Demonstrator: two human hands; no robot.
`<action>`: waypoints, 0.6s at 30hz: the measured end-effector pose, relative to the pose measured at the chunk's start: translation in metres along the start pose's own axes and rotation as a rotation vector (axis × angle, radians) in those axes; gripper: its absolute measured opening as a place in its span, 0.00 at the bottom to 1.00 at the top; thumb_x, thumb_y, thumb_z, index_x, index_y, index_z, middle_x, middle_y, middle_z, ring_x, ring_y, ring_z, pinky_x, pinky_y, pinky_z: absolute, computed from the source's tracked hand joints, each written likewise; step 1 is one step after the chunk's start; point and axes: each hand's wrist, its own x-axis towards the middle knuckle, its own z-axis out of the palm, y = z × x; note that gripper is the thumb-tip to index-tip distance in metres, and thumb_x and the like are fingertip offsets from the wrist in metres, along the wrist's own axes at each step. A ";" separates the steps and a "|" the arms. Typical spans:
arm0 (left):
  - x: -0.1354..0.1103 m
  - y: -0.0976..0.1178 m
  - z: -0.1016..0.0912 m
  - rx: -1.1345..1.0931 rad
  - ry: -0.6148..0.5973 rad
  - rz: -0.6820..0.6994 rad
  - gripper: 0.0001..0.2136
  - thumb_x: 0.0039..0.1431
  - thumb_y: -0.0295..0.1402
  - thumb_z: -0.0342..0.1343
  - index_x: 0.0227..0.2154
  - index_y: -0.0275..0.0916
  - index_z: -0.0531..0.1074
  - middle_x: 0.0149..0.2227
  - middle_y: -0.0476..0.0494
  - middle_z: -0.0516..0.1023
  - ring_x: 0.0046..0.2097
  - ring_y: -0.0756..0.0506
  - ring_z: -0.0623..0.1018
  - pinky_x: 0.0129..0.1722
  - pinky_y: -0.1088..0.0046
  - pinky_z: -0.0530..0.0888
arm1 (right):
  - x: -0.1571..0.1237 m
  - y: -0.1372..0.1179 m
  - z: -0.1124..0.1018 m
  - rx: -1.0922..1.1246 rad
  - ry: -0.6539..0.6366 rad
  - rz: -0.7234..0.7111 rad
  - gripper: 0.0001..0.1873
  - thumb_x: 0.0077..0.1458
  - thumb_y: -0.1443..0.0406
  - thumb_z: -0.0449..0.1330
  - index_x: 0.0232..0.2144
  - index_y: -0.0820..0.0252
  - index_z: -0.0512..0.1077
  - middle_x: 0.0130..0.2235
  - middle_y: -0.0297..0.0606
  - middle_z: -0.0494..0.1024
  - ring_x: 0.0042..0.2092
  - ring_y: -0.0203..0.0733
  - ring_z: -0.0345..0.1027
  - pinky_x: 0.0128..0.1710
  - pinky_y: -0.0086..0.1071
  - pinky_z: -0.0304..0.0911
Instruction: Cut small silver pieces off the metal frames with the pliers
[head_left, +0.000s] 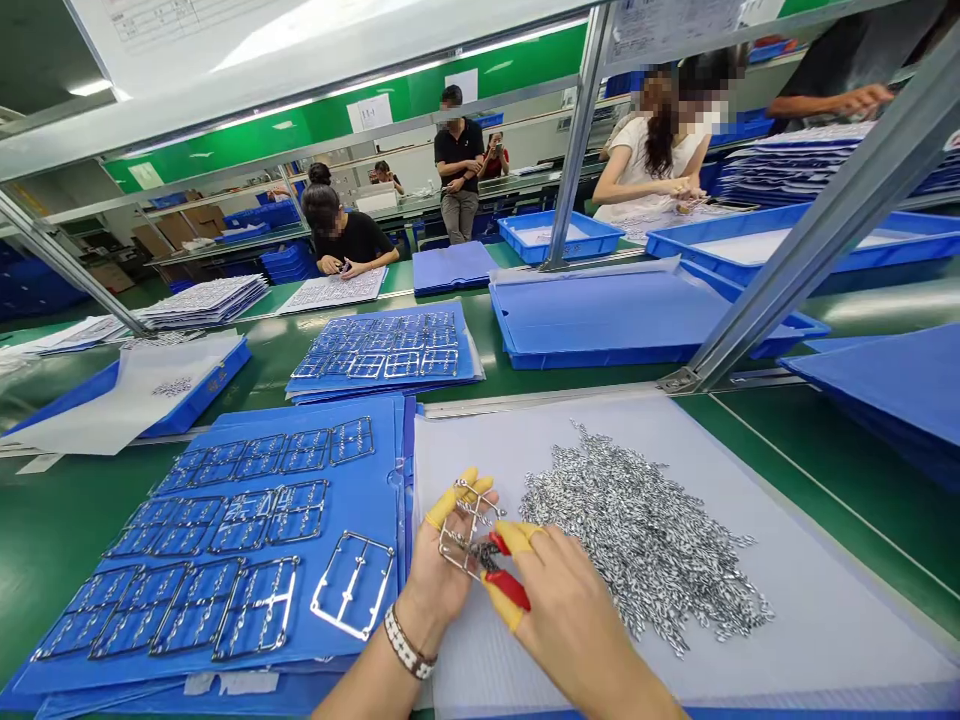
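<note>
My left hand point(439, 570), with yellow finger covers, grips a shiny silver sprue frame point(448, 548) carrying small parts. In my right hand point(566, 595), also with yellow finger covers, are red-handled nippers point(508, 588). Their jaws are at the frame's crossbars; whether they are cutting I cannot tell. Right of my hands, small silver pieces point(637, 530) lie heaped on a white sheet point(810, 590). On the left, a silver frame point(352, 585) with bare crossbars lies near rows of frames that carry small parts point(255, 605), on a blue sheet point(322, 530).
Another stack of blue sheets with frames point(382, 345) lies farther back. Blue trays point(585, 355) stand behind the white sheet, and a tray with white paper point(217, 385) is at left. A slanted metal post point(817, 220) rises at right. Several people work or stand beyond.
</note>
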 end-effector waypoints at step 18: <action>0.002 -0.002 -0.001 0.095 -0.008 0.039 0.15 0.55 0.33 0.56 0.45 0.35 0.75 0.50 0.36 0.76 0.53 0.39 0.72 0.51 0.63 0.68 | 0.021 -0.002 -0.008 -0.235 -0.281 0.024 0.08 0.48 0.66 0.64 0.33 0.57 0.71 0.31 0.36 0.74 0.34 0.45 0.66 0.34 0.38 0.54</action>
